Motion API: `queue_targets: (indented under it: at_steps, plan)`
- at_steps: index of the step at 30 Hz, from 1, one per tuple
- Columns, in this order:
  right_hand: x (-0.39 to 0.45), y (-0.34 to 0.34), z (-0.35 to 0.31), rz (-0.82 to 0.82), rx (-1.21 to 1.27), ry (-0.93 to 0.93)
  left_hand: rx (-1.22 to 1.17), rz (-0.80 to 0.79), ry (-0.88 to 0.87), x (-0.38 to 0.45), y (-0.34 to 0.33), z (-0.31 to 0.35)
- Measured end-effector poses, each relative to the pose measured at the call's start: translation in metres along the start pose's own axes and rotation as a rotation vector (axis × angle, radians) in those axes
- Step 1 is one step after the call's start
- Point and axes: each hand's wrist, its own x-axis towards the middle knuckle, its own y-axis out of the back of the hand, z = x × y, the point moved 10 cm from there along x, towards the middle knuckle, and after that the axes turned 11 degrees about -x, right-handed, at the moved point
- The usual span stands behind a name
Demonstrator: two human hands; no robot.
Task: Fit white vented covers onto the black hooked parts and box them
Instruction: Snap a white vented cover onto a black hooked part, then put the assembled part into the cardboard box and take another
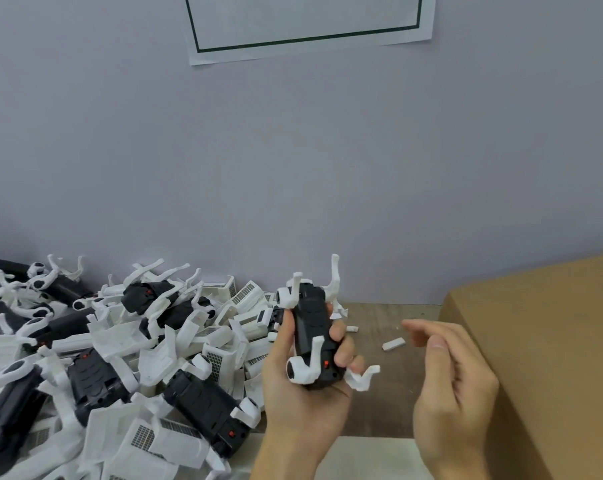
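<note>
My left hand grips a black hooked part upright, fingers curled round its right side and thumb on its left. White hooked arms stick out from the part's top and bottom. My right hand hovers just to the right of it, fingers loosely bent and holding nothing. A heap of black hooked parts and white vented covers fills the table to the left. The cardboard box stands at the right.
A grey wall rises right behind the table, with a white sheet of paper stuck on it. Small white bits lie on the brown tabletop between the hands and the box.
</note>
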Motion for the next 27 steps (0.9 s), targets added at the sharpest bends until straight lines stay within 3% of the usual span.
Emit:
queue_targets:
  at_steps: [4,10,13,17,19,23,25,27]
  plan:
    - [0.0,-0.002,0.012,-0.026,-0.034,-0.096,0.397,0.33,-0.167,0.005,0.033,0.013]
    - [-0.007,-0.031,0.01,-0.305,-0.221,-0.044,0.789,0.363,-0.256,0.002,0.025,0.015]
    - [-0.017,-0.051,-0.002,-0.513,-0.326,0.075,0.835,0.444,-0.33,-0.003,0.028,0.025]
    - [-0.034,-0.072,0.006,-0.739,-0.634,0.131,0.764,0.511,-0.247,-0.001,0.033,0.025]
    - [-0.031,-0.069,0.012,-0.722,-0.657,0.043,0.845,0.449,-0.275,0.001,0.023,0.029]
    - [-0.023,-0.055,0.031,-0.616,-0.357,-0.308,0.916,0.287,-0.285,0.003,0.004,0.028]
    - [-0.023,-0.048,0.043,-0.57,-0.243,-0.492,0.955,0.276,-0.408,-0.001,-0.001,0.037]
    - [-0.023,-0.041,0.054,-0.537,-0.117,-0.674,1.083,0.288,-0.646,-0.012,-0.01,0.054]
